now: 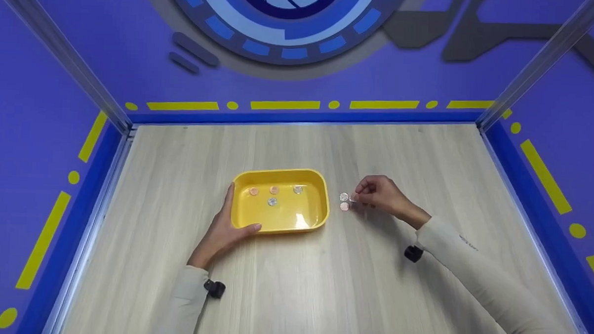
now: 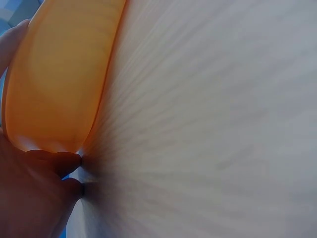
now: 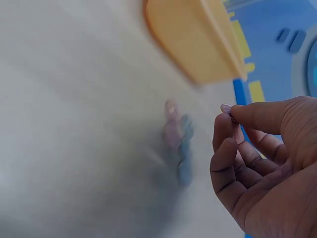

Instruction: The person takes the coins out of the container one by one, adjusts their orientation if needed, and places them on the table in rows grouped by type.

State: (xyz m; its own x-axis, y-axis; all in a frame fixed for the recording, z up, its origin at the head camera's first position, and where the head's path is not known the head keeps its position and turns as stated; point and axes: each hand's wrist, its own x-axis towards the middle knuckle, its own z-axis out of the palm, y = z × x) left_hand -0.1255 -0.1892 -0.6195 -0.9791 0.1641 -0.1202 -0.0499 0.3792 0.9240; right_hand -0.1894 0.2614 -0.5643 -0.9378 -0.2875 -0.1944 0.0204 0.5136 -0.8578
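A yellow plastic tray (image 1: pixel 275 228) stands on the table with several small, round, shiny pieces in it, among them a pinkish piece (image 1: pixel 254 191) and a silvery piece (image 1: pixel 272 201). My left hand (image 1: pixel 224 232) grips its left end, thumb over the front rim and fingers along the left side. To the right of the tray, my right hand (image 1: pixel 381 194) pinches a small shiny piece (image 3: pixel 226 108) between thumb and forefinger. Just left of those fingertips, a silvery piece (image 1: pixel 344 197) and a pinkish piece (image 1: pixel 344 206) lie on the table; more pieces show blurred in the right wrist view.
The wood-grain table (image 1: pixel 293 285) is bounded by a blue back wall (image 1: pixel 108 42) and side walls with yellow markings. Metal rails (image 1: pixel 89 239) run along the table's edges. Black devices (image 1: pixel 214 288) sit on both wrists.
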